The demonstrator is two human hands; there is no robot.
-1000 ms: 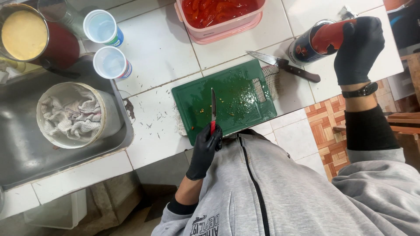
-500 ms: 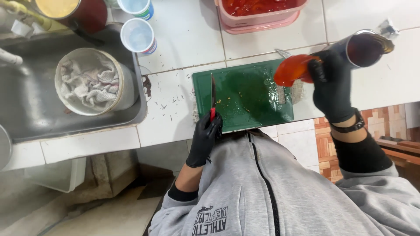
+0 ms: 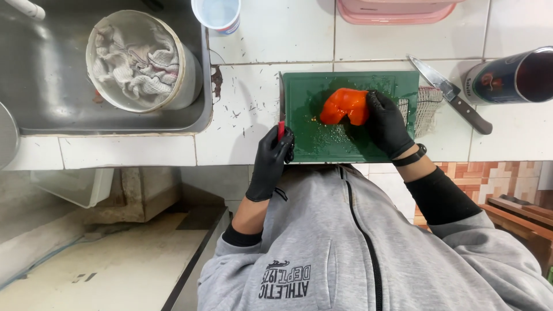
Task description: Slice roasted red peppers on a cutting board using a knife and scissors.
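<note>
Left hand: the black-gloved left hand (image 3: 272, 164) is closed round the red handle of a thin-bladed knife (image 3: 281, 109), right at the front edge of the counter; the blade is laid along the left edge of the board.

Right hand: the black-gloved right hand (image 3: 387, 124) is spread over the soft red-orange peeled pepper (image 3: 344, 106), fingertips pressed on its right side, not wrapped round it.

Pepper: it's sat on the wet green plastic cutting board (image 3: 322, 138), upper middle part, with bare board left in front and to the left of it.

Board edges: front edge is nearly flush with the edge of the white tiled counter (image 3: 253, 112); a bit of mesh cloth (image 3: 425, 103) is tucked under the right edge.

Right side: a dark-handled kitchen knife (image 3: 452, 95) is lying diagonally just beside the board, and an open dark tin can (image 3: 510, 78) is tipped on its side past it.

Left side: a strip of open tile is left between the board and the steel sink (image 3: 46, 109), which holds a white bucket of rags (image 3: 141, 60).

Back: a white plastic cup (image 3: 218, 14) and a pink tub (image 3: 397, 8) are cut off by the top edge.
</note>
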